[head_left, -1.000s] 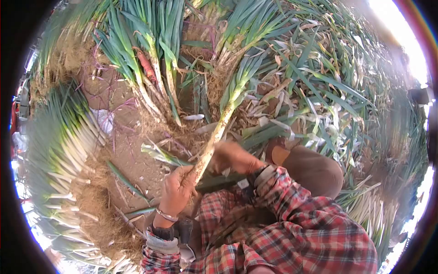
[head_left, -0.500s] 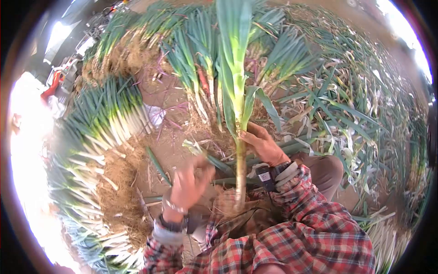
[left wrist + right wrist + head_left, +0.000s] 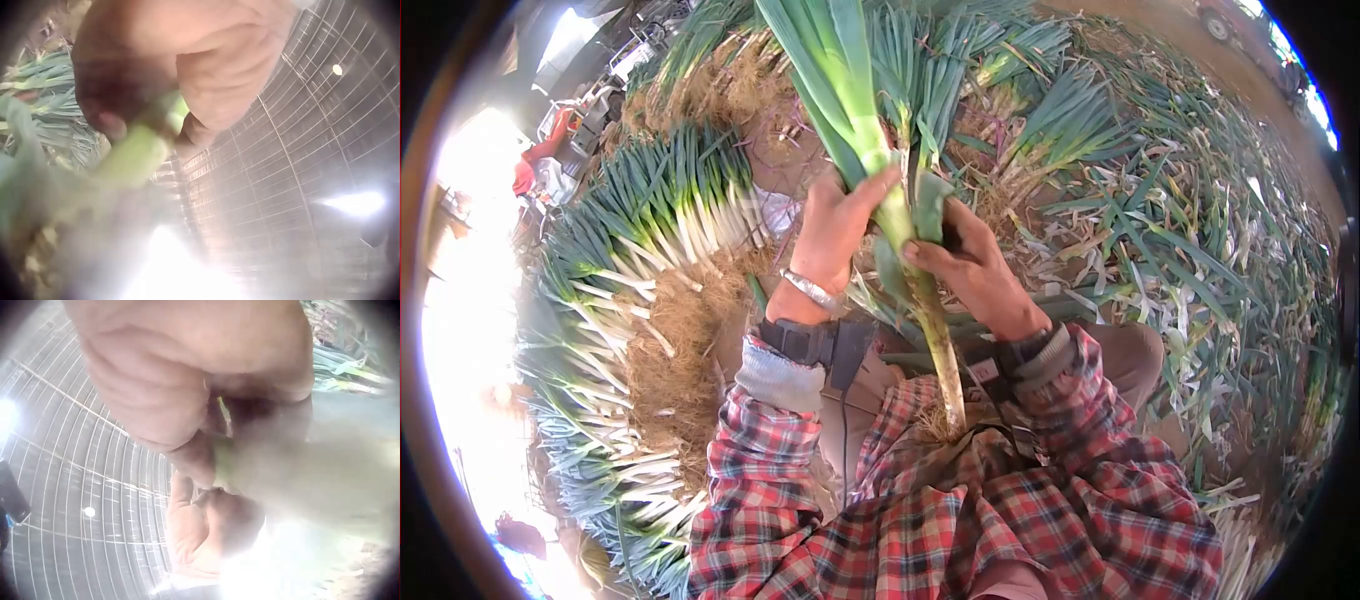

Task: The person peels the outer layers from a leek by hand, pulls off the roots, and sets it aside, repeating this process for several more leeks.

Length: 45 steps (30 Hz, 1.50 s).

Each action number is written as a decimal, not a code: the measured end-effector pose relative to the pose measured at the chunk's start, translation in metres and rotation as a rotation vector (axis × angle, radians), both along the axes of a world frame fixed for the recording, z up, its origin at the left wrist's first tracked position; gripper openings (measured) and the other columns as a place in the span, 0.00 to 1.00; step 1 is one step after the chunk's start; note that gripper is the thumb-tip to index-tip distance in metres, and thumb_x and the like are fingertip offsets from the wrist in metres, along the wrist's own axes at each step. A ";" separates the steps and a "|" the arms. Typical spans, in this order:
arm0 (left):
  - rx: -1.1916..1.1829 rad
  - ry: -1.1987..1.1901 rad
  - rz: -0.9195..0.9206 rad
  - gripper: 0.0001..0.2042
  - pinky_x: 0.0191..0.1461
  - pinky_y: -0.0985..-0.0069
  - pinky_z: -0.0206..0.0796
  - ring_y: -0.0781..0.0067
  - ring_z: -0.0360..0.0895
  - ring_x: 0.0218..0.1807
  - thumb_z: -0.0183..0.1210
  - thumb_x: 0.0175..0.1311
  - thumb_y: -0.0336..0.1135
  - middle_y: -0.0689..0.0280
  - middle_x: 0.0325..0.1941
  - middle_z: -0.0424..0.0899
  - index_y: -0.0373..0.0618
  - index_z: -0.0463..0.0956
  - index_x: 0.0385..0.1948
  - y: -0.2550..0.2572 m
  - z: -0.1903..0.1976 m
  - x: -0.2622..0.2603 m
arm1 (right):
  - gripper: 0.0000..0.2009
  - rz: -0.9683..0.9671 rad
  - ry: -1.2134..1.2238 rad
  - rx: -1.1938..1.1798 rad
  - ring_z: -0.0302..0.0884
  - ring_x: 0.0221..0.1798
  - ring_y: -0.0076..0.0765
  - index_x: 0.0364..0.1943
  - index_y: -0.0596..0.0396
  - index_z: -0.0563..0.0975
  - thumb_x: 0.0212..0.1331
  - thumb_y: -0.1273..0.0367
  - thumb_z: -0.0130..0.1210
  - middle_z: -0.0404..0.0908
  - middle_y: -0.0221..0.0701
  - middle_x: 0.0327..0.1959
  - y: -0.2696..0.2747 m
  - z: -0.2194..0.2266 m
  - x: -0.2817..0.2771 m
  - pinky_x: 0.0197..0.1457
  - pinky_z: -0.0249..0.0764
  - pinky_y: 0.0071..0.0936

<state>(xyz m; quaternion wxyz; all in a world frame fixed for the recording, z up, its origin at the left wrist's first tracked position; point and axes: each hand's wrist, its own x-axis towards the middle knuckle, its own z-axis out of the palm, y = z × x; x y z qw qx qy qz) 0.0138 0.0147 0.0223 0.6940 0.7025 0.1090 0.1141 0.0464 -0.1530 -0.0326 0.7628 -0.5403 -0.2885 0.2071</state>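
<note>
In the head view a leek [image 3: 945, 360] stands slanted before the person's lap, its root end low by the shirt and its green leaves up and to the left. The left hand [image 3: 830, 235] grips it where the leaves begin, thumb across the front. Lower down, the right hand [image 3: 990, 285] holds a drooping outer leaf [image 3: 930, 205] against the stalk, thumb tip at the shaft. The left wrist view shows the left hand [image 3: 231, 87] curled round the blurred green stalk [image 3: 134, 156]. Fingers of the right hand [image 3: 150, 400] are bent at the stalk in the right wrist view.
A curved row of leeks [image 3: 665, 235] with pale shafts and matted roots [image 3: 680, 340] lies at the left. More leek bundles [image 3: 1065, 130] lie ahead. Stripped leaves [image 3: 1190, 240] are heaped on the right. A bent knee [image 3: 1125, 365] is close beside the right forearm.
The left hand has let go of the root end and moved up to the leaf base. The right hand has come onto the leek, which now leans left. The head view has shifted.
</note>
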 end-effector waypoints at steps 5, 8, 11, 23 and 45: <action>-0.151 -0.026 -0.115 0.18 0.41 0.80 0.74 0.79 0.79 0.43 0.63 0.63 0.35 0.66 0.46 0.81 0.38 0.72 0.52 -0.003 -0.021 -0.018 | 0.20 0.008 0.071 0.023 0.68 0.45 0.24 0.53 0.65 0.70 0.59 0.70 0.61 0.75 0.31 0.44 -0.008 -0.001 -0.008 0.50 0.69 0.25; -0.027 -0.080 -0.080 0.17 0.37 0.80 0.73 0.80 0.80 0.39 0.63 0.62 0.36 0.65 0.41 0.82 0.37 0.74 0.49 -0.005 -0.024 -0.017 | 0.17 -0.040 -0.011 -0.014 0.67 0.44 0.22 0.49 0.64 0.73 0.60 0.70 0.61 0.75 0.29 0.42 -0.008 -0.011 -0.006 0.49 0.68 0.25; 0.438 -0.044 0.084 0.12 0.33 0.80 0.72 0.80 0.79 0.31 0.63 0.60 0.34 0.65 0.33 0.82 0.37 0.76 0.41 -0.016 -0.024 -0.020 | 0.15 -0.138 -0.094 -0.130 0.67 0.42 0.21 0.45 0.65 0.74 0.60 0.69 0.61 0.74 0.28 0.40 -0.003 -0.011 -0.005 0.48 0.68 0.24; 0.294 0.395 -0.689 0.17 0.33 0.83 0.71 0.77 0.80 0.30 0.63 0.64 0.43 0.63 0.33 0.82 0.36 0.73 0.42 -0.002 -0.083 -0.103 | 0.15 0.132 0.254 0.188 0.66 0.41 0.18 0.45 0.59 0.74 0.60 0.65 0.61 0.72 0.22 0.36 -0.024 -0.019 0.012 0.46 0.64 0.22; -0.476 -0.247 -0.069 0.18 0.53 0.74 0.71 0.68 0.77 0.51 0.49 0.73 0.40 0.53 0.51 0.80 0.34 0.67 0.54 -0.018 0.031 -0.013 | 0.18 -0.216 -0.823 -0.221 0.73 0.33 0.43 0.42 0.55 0.73 0.46 0.74 0.66 0.72 0.34 0.30 0.002 0.042 -0.004 0.42 0.71 0.36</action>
